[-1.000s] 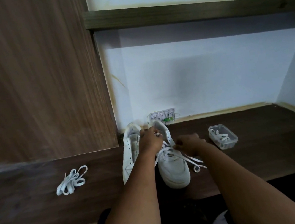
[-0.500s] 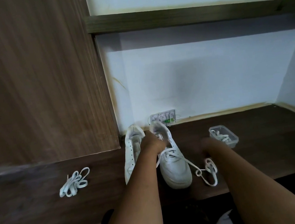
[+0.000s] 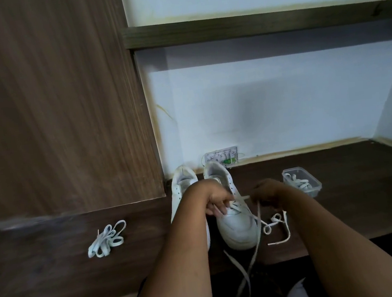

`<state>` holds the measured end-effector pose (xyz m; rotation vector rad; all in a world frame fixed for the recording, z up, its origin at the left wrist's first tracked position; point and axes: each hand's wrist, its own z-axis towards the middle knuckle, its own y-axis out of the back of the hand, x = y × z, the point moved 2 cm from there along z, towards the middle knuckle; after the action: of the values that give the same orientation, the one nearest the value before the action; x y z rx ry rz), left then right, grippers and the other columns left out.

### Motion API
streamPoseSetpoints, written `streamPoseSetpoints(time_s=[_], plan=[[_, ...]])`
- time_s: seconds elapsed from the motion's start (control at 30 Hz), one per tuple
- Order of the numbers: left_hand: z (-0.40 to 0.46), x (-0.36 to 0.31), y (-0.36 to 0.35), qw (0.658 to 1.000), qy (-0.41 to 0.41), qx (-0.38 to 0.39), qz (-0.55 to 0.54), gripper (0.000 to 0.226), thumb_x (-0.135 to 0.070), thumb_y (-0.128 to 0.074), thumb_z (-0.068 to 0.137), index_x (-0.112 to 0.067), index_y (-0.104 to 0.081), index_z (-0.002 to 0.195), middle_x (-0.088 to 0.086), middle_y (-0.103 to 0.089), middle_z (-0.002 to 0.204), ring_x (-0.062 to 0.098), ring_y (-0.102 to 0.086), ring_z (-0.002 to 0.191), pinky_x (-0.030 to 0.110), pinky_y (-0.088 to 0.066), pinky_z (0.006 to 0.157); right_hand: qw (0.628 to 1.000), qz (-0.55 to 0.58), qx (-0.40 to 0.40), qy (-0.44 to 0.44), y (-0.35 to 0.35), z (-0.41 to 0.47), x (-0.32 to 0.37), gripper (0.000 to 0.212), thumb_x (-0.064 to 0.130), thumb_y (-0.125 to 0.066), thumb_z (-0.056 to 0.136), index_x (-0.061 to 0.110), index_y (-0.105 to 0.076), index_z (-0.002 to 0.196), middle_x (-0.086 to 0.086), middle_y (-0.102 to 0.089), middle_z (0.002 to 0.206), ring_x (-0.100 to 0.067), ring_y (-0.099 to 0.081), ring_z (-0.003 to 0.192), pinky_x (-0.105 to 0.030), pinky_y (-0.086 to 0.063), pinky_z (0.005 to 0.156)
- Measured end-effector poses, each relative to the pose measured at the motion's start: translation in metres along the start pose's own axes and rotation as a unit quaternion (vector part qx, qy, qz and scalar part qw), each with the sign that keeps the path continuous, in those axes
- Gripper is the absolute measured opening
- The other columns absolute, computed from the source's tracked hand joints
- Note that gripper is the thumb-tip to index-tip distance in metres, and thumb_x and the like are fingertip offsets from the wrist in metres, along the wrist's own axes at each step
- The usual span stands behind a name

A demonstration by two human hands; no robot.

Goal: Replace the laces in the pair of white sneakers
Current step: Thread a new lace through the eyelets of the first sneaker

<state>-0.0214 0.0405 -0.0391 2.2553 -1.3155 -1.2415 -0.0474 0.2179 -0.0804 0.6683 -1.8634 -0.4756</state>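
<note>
A home study nook: built-in wooden desk (image 3: 57,276), shelf (image 3: 273,21) above, painted wall, open socket box (image 3: 220,156).

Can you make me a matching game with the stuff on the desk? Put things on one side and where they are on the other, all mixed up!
Things:
1. bundle of laces
2. clear box
3. right sneaker
4. left sneaker

Places:
A. between the two hands, with a lace through it
B. far right on the desk, with laces inside
C. alone on the left part of the desk
D. next to the wooden panel, no lace showing

Pairs: 1-C, 2-B, 3-A, 4-D
</note>
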Motion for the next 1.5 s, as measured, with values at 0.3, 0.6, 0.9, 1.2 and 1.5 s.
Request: streamPoseSetpoints(time_s=[0.3,0.6,0.9,1.2,1.5], plan=[[0.033,0.017,-0.011,0.982,0.014,-0.128,-0.141,0.015,-0.020,-0.063,0.088,-0.005,-0.062,0.086,0.009,-0.064,0.075,0.017,-0.060,0.061,0.025,-0.054,0.067,0.889,0.363,-0.256,0.114,0.036,0.010,-0.016,0.036,0.007,-0.054,0.094,0.011,-0.047,0.129,-0.013,-0.057,0.112,-0.013,-0.050,0.071,-0.018,-0.044,0.053],[0.003,0.015,0.012,0.919,-0.008,-0.051,-0.391,0.016,-0.006,-0.038,0.070,-0.016,-0.049,0.065,-0.002,-0.031,0.055,0.011,-0.020,0.049,0.021,-0.018,0.046,0.954,-0.136,-0.085,0.252,-0.023,0.005,0.030,0.017,0.019,-0.060,0.089,0.017,-0.072,0.101,-0.003,-0.069,0.100,-0.018,-0.062,0.095,-0.023,-0.043,0.079],[-0.084,0.031,0.101,0.715,-0.241,-0.327,-0.569,0.037,-0.024,-0.044,0.087,-0.020,-0.067,0.058,-0.006,-0.047,0.066,0.006,-0.033,0.048,0.020,-0.024,0.041,0.948,-0.208,-0.039,0.240,-0.029,-0.003,0.034,0.024,0.023,-0.058,0.091,0.020,-0.070,0.112,-0.003,-0.068,0.111,-0.017,-0.061,0.104,-0.018,-0.039,0.078],[-0.011,0.029,0.056,0.965,0.024,-0.257,0.042,0.024,-0.036,-0.071,0.084,-0.015,-0.066,0.096,0.006,-0.070,0.098,0.024,-0.067,0.085,0.031,-0.054,0.074,0.938,-0.265,0.011,0.223,-0.040,-0.002,0.039,0.009,0.017,-0.058,0.091,0.023,-0.064,0.088,0.001,-0.056,0.095,-0.016,-0.053,0.093,-0.020,-0.036,0.076],[0.019,-0.003,0.006,0.928,0.031,-0.365,0.073,0.041,-0.044,-0.059,0.088,-0.011,-0.064,0.111,0.006,-0.066,0.109,0.025,-0.063,0.105,0.031,-0.047,0.072,0.941,-0.269,-0.019,0.202,-0.039,-0.001,0.029,0.028,0.037,-0.061,0.089,0.022,-0.068,0.111,-0.005,-0.062,0.117,-0.025,-0.053,0.114,-0.033,-0.038,0.100]])
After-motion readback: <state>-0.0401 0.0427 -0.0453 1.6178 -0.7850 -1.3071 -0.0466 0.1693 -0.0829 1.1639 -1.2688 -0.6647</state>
